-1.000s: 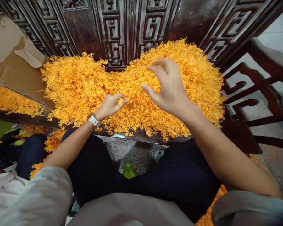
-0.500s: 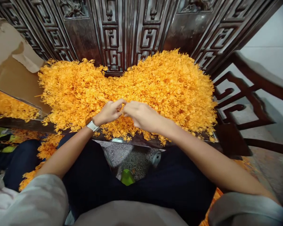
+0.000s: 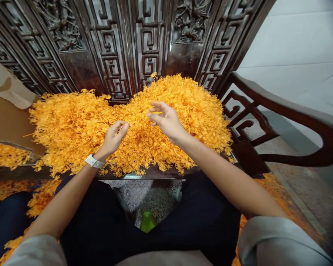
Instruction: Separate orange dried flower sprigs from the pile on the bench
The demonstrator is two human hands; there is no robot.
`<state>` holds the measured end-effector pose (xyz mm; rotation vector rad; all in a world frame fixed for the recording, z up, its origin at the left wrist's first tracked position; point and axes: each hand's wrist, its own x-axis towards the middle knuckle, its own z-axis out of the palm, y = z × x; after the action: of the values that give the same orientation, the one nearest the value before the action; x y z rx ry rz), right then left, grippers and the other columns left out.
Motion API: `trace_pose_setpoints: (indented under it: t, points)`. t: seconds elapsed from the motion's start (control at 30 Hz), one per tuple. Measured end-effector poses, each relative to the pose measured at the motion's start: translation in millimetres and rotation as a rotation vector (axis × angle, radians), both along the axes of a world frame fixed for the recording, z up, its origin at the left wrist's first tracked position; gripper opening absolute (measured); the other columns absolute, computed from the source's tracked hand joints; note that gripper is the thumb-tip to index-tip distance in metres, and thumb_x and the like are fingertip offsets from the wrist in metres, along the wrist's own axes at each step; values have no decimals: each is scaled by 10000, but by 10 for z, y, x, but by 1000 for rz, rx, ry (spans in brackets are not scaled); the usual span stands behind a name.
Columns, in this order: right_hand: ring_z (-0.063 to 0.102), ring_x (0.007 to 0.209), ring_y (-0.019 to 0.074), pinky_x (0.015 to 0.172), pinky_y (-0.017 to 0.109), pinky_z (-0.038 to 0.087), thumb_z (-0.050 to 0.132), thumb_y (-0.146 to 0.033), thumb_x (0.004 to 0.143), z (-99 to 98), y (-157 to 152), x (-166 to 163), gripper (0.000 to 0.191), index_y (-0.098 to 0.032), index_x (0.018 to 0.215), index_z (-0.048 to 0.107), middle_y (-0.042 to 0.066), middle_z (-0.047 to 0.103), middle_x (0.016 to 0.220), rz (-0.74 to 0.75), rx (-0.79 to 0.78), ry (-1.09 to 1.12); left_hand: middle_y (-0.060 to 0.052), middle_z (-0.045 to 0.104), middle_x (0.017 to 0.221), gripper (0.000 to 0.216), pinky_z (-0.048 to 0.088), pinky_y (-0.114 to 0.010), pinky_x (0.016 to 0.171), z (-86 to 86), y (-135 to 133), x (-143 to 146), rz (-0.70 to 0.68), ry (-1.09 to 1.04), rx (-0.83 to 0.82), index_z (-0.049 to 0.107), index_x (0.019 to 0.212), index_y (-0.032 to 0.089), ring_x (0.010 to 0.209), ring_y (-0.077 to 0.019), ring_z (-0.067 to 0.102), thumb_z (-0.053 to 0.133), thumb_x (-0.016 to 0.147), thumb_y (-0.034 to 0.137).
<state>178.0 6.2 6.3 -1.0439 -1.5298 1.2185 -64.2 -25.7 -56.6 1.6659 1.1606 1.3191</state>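
Observation:
A big heap of small, frilly orange pieces like plastic flower sprigs (image 3: pixel 80 111) covers the dark wooden bench seat (image 3: pixel 155 172). Over the front middle of it, my left hand (image 3: pixel 113 138), with a white-strapped watch on the wrist, pinches a thin orange stem (image 3: pixel 124 127) between thumb and fingertips. To its right, my right hand (image 3: pixel 168 120) is raised above the heap with thumb and fingers spread, nothing visible between them. A single orange sprig (image 3: pixel 154 75) shows at the heap's top edge against the carved backrest; whether it touches the heap I cannot tell.
Behind the heap rises a carved dark wooden backrest (image 3: pixel 127 48). At the left, a torn cardboard box (image 3: pixel 11 114) stands beside more orange pieces. A curved armrest (image 3: pixel 294 111) bounds the right side. Someone's dark-clad leg (image 3: pixel 11 214) is at lower left, and something green (image 3: pixel 147 221) lies below.
My hands, together before, have come apart: the right one rose and opened, while the left one stays closed on a thin stem. The view has shifted to the right.

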Motion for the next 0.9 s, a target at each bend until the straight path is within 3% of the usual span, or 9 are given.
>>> trace_pose_setpoints:
  t: [0.1, 0.23, 0.43, 0.57, 0.63, 0.77, 0.83, 0.9]
  points:
    - [603, 866, 169, 722, 325, 512, 681, -372, 957, -124, -61, -94, 253, -191, 1129, 637, 102, 665, 1154, 160, 37, -7, 35, 499, 640, 336, 368, -230, 520, 55, -11, 115, -15, -222, -38, 708, 937, 217, 534, -92, 447, 708, 951, 553]
    - [566, 794, 154, 685, 317, 440, 701, -513, 960, -179, -242, -251, 354, -205, 1082, 579, 35, 660, 969, 388, 295, -111, -11, 628, 781, 359, 406, -212, 529, 146, -104, 317, -9, -350, -8, 751, 880, 213, 590, -79, 494, 773, 895, 571]
    - [531, 650, 121, 640, 293, 391, 613, -542, 1017, -239, -133, -183, 373, -208, 868, 542, -16, 631, 738, 356, 324, -40, 10, 545, 586, 371, 355, -243, 499, 113, -101, 403, -75, -304, 12, 753, 812, 202, 508, -91, 471, 714, 954, 543]
    - [432, 569, 97, 581, 274, 311, 622, -594, 996, -233, -105, -109, 480, -207, 742, 496, -52, 490, 612, 336, 275, -43, 24, 467, 520, 443, 301, -252, 496, 121, -54, 407, -53, -280, 32, 680, 656, 178, 471, -76, 387, 738, 945, 510]
    - [357, 559, 87, 575, 272, 268, 623, -548, 1007, -222, -150, -123, 501, -205, 687, 446, -64, 401, 598, 386, 330, -64, 29, 454, 544, 418, 276, -246, 485, 149, -80, 455, -28, -367, -24, 692, 670, 174, 475, -71, 351, 792, 894, 513]
    - [276, 537, 80, 569, 278, 238, 605, -313, 1021, -190, -392, -200, 432, -198, 649, 419, -73, 309, 588, 419, 468, -159, -18, 578, 681, 303, 363, -229, 533, 180, -134, 506, -38, -495, -158, 682, 671, 152, 581, -91, 484, 857, 820, 349]
    - [372, 532, 80, 564, 264, 295, 586, -199, 991, -143, -617, -241, 325, -187, 673, 520, -63, 431, 587, 514, 469, -143, 2, 549, 648, 193, 340, -220, 516, 198, -94, 409, -10, -577, -216, 667, 718, 161, 541, -83, 445, 777, 865, 218]
    - [563, 638, 102, 627, 250, 411, 563, -94, 916, -71, -872, -284, 173, -176, 804, 668, -19, 663, 716, 773, 540, -101, 66, 376, 522, 170, 278, -213, 477, 247, -11, 233, 69, -685, -259, 632, 762, 183, 448, -73, 285, 664, 919, 125]
